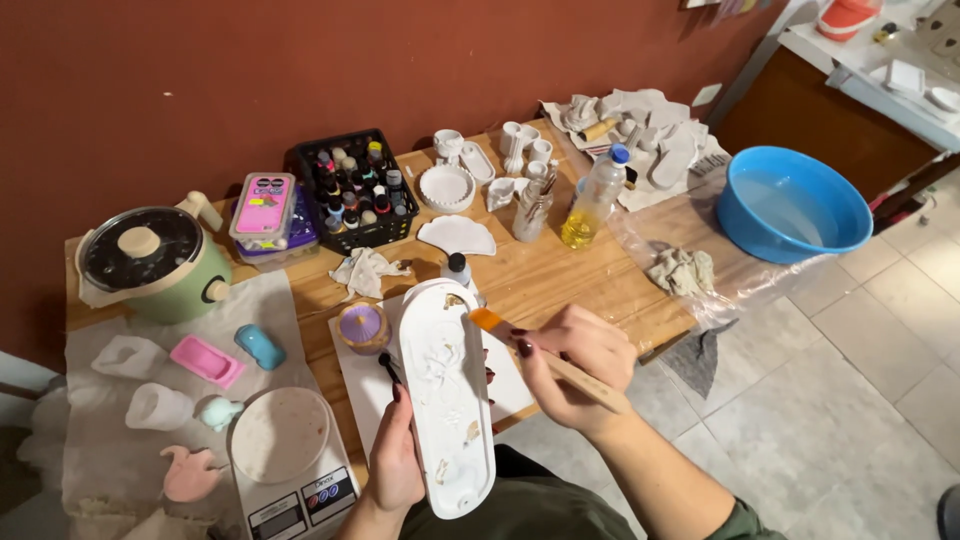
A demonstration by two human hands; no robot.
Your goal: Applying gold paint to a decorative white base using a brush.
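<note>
Gripping from the left edge, the left hand is holding a long white oval tray tilted above the surface, its fingers hidden beneath. Closed fingers of the right hand are pinching a wooden-handled brush, bristles touching the tray's upper rim.

left hand's fingers hidden behind the white oval tray, brush handle partly covered by right hand, kitchen scale beside the tray cut off by bottom edge
</note>
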